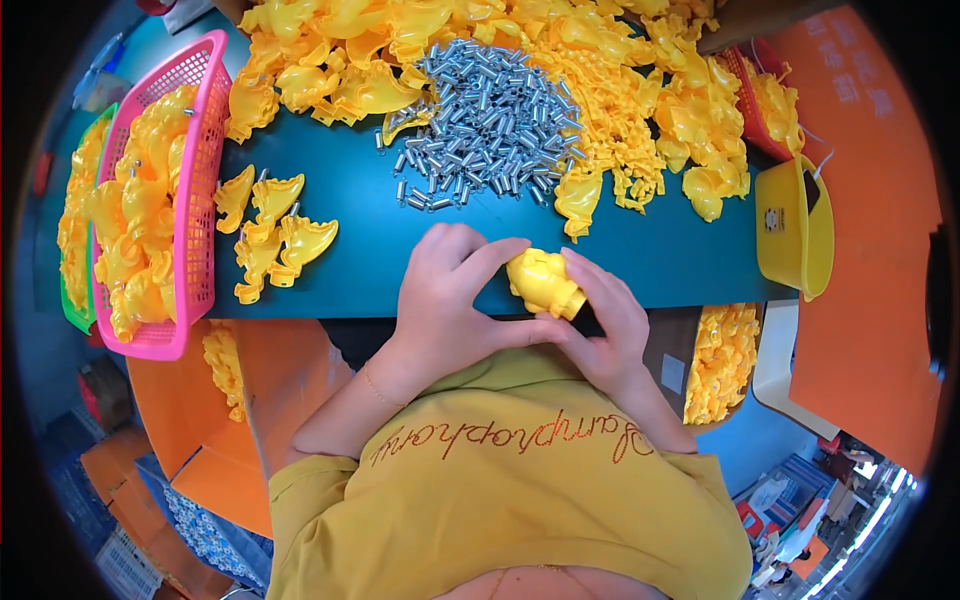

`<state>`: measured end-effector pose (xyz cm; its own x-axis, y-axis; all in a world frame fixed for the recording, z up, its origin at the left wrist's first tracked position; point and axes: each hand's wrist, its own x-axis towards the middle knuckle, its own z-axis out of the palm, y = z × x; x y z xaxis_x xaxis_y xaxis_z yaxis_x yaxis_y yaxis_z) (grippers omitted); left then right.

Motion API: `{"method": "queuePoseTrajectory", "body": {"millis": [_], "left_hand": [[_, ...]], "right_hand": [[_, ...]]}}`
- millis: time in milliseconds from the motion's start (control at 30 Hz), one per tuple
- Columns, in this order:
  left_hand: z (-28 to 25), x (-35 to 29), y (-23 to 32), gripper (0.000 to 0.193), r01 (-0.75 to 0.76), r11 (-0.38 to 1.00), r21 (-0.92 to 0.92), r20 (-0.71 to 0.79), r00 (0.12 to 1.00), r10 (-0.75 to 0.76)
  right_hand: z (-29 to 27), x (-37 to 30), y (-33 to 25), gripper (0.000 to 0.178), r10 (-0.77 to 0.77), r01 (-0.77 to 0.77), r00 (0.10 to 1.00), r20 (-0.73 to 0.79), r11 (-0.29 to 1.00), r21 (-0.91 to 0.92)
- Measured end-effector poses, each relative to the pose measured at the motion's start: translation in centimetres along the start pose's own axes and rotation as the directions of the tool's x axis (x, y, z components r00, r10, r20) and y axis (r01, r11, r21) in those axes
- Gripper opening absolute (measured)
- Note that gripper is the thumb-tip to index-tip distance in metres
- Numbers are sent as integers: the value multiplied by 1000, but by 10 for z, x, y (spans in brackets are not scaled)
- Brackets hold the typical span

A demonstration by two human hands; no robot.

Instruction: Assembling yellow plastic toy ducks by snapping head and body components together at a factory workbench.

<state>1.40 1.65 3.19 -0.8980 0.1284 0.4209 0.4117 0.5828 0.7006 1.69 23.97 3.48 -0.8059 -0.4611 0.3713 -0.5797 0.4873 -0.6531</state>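
Between my two hands, just over the front edge of the teal table (370,270), is a rounded, glossy yellow plastic toy part (543,281) with a short round neck at its lower right end. My left hand (445,290) is closed on its left side, a fingertip at its upper left and the thumb reaching below it. On the other side my right hand (612,325) grips it with curled fingers along its right edge. The palm-side contact is partly hidden. Beyond my hands lies a heap of small silver metal cylinders (490,130).
Yellow shell pieces (340,85) and smaller yellow parts (610,130) pile up at the back. Several shells with metal cylinders (270,235) lie at left, beside a pink basket (205,190) of yellow parts. A yellow bin (785,225) stands at right. Below, a box holds yellow parts (722,360).
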Motion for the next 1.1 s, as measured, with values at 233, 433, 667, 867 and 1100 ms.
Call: {"method": "queuePoseTrajectory", "body": {"millis": [233, 433, 667, 867, 1100], "left_hand": [[2, -7, -2, 67, 86, 884, -460, 204, 979, 10], [4, -12, 3, 65, 176, 733, -657, 205, 977, -50], [1, -14, 4, 67, 35, 830, -556, 119, 992, 38], [7, -21, 6, 67, 220, 631, -744, 156, 975, -157], [12, -23, 10, 76, 149, 884, -442, -126, 966, -226]], "right_hand": [[-8, -9, -1, 63, 163, -188, 981, 101, 923, 335], [-14, -8, -6, 58, 217, -240, 971, 104, 868, 435], [-11, -15, 2, 64, 126, -215, 974, 188, 778, 590], [2, -14, -3, 64, 179, -183, 980, 90, 613, 768], [10, -12, 3, 72, 20, 73, 976, -218, 910, 409]]}}
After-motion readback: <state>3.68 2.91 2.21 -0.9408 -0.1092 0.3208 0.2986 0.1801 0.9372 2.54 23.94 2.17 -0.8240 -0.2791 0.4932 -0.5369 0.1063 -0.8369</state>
